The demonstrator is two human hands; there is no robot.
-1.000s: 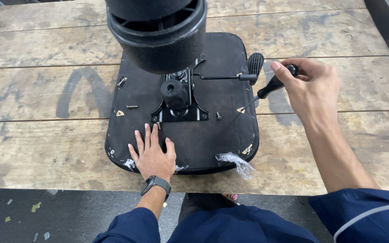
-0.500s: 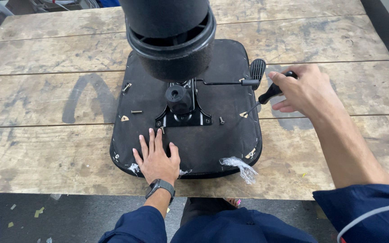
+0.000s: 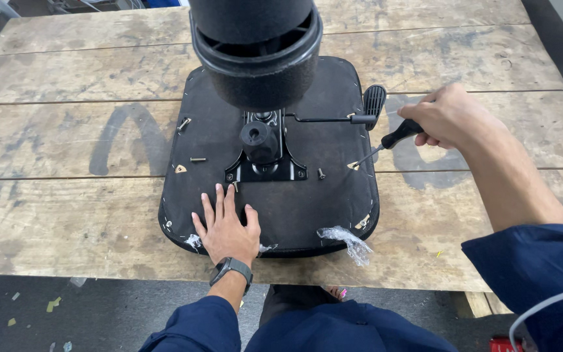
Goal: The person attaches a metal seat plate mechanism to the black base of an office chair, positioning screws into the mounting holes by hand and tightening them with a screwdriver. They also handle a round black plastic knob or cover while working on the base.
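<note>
Right hand (image 3: 447, 117) is clamped around the black handle of a screwdriver (image 3: 392, 140), whose thin shaft slants down-left so the tip meets the right edge of the upturned seat base (image 3: 320, 202). Left hand (image 3: 226, 228) lies flat on the seat's near edge, fingers spread, gripping nothing; we see a dark watch (image 3: 231, 269) on that wrist. Seat base sits underside-up in the middle of the wooden worktop (image 3: 66, 215), its near edge about level with the worktop's near edge. At its centre we see a black metal mounting plate (image 3: 265, 168) with a stubby post, and a lever (image 3: 333, 118) running right to a ribbed paddle just beside the screwdriver handle. A loose screw (image 3: 197, 159) and another (image 3: 184, 123) lie on the left part of the seat. Torn clear plastic (image 3: 345, 242) hangs off the near right corner. A big black cylinder (image 3: 255, 45) looms close to the camera, hiding the seat's far middle. Dark paint marks the planks on both sides of the seat.
</note>
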